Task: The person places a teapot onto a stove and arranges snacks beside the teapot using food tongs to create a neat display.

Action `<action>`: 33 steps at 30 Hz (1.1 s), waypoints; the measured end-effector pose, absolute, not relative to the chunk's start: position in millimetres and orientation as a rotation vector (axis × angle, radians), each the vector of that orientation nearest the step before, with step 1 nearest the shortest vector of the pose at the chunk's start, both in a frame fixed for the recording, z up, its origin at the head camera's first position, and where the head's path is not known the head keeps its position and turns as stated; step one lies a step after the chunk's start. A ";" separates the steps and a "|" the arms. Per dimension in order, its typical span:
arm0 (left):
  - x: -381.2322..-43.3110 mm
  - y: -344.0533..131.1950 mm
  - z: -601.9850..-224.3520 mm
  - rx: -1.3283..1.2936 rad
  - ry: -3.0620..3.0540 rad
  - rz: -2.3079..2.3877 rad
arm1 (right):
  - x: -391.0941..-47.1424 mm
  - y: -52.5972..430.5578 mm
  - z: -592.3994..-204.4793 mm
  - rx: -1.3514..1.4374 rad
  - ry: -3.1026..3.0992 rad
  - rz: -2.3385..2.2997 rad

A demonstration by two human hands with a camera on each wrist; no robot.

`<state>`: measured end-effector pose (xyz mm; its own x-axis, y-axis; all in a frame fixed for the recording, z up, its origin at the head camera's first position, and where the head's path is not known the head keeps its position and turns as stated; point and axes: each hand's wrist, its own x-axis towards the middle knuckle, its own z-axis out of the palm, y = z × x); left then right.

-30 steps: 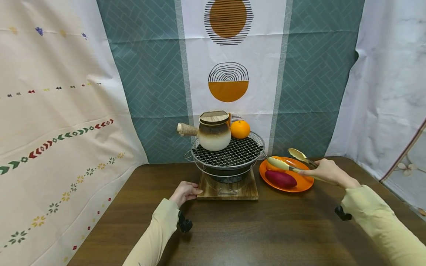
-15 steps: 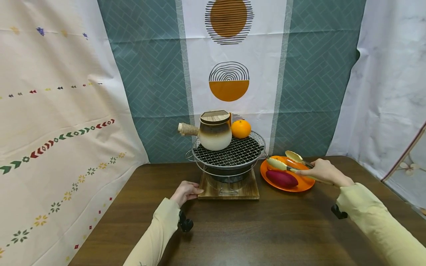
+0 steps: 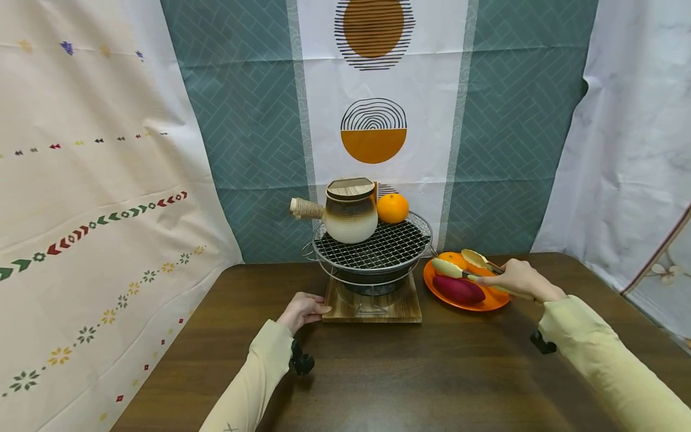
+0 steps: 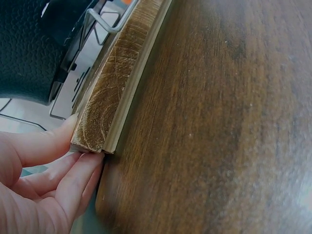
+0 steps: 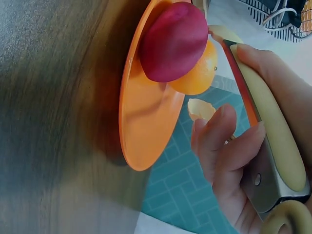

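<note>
My right fingers (image 5: 239,153) hold tongs (image 3: 447,268) over a plate (image 5: 141,129) at the right of a dark wooden surface (image 3: 410,384), one head near an orange (image 5: 200,75) that sits behind a sweet potato (image 5: 173,44). The hazard, as I judge it, is a glancing grip: round fruit caught off its middle could slip from the heads and roll over the plate's low rim. The near head, pushed too far forward, could also nudge the sweet potato (smooth-skinned, by the look of it) into the orange and spoil the angle. To my left, a tug on the board (image 3: 340,309) could rock the grill (image 3: 372,255) standing on it, rolling the second orange (image 3: 393,208) off or jolting the lidded pot (image 3: 351,223) beside it. My right fingers curl about the tongs only part-way closed, leaving the heads well apart; whether either touches the orange, I cannot tell. My left fingers (image 4: 75,187) pinch the board's near left corner, thumb on the upper side, the others tucked against the lower edge.
</note>
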<state>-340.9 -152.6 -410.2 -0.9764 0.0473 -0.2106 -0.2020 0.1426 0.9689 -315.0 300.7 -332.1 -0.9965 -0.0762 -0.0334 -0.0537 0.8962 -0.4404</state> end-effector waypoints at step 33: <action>-343.1 -152.2 -411.2 -0.185 2.194 1.943 | -320.3 293.2 -335.1 -0.029 2.948 -0.722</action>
<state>-343.1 -152.2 -411.2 -0.9712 0.0416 -0.2345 -0.2278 0.1256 0.9656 -320.3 293.2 -335.1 -0.9941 -0.0437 -0.0988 0.0069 0.8871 -0.4616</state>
